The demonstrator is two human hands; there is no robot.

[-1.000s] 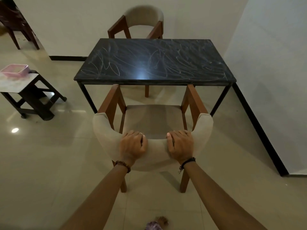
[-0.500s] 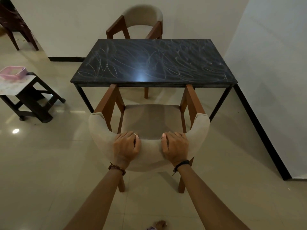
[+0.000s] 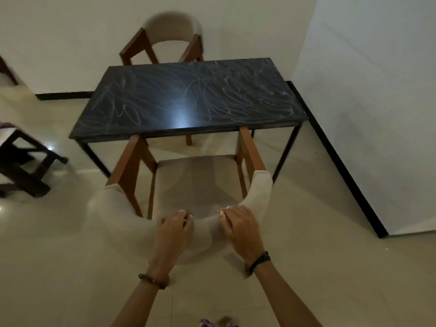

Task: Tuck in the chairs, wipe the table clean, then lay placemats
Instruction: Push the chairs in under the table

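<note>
Head view only, blurred by motion. Near chair [image 3: 195, 185], beige upholstered seat and curved padded backrest on brown wooden arms, sits at 6 o'clock of the table [image 3: 188, 97], seat facing it; front ends of both wooden arms reach just under the table's near edge, the seat itself out in the open. Left hand [image 3: 173, 228] on top of the backrest, fingers curled over the rim and gripping it, ring on one finger, beaded bracelet [image 3: 153, 280] at the wrist. Right hand [image 3: 240, 228] just beside it toward 3 o'clock, fingers likewise curled over the rim and clamped on the padding, dark cord bracelet [image 3: 258, 261] at the wrist. Small gap of bare backrest between the two hands. Table top dark, glossy, rectangular, covered in pale swirled streaks, a bright light reflection near its near edge; thin black legs. Second chair [image 3: 169, 36] of the same make at 12 o'clock of the table, against the wall, backrest farthest away. Dark wooden stool [image 3: 18, 161] at 9 o'clock, well apart from the table, on the pale tiled floor [image 3: 59, 267].
</note>
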